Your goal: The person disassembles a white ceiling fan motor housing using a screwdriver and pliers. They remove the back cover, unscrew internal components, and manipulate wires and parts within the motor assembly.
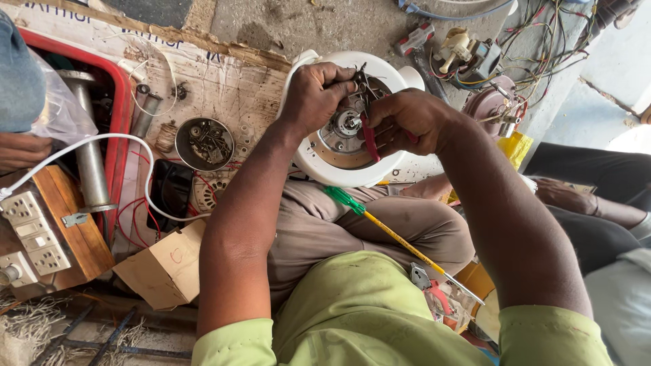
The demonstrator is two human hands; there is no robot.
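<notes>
Left hand [313, 96] grips the rim of a white kettle base [319, 159] — right hand [407, 122] clenches red pliers [369, 137] at its centre; screwdriver [397, 237] lies on lap.

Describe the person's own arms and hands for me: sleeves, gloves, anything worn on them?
Both arms are bare from the upper arm down. Short light green sleeves of a shirt end above the elbows. The left hand and right hand wear no gloves. No watch, bracelet or ring is visible on either wrist or hand, though some fingers are hidden from the head camera.
</notes>
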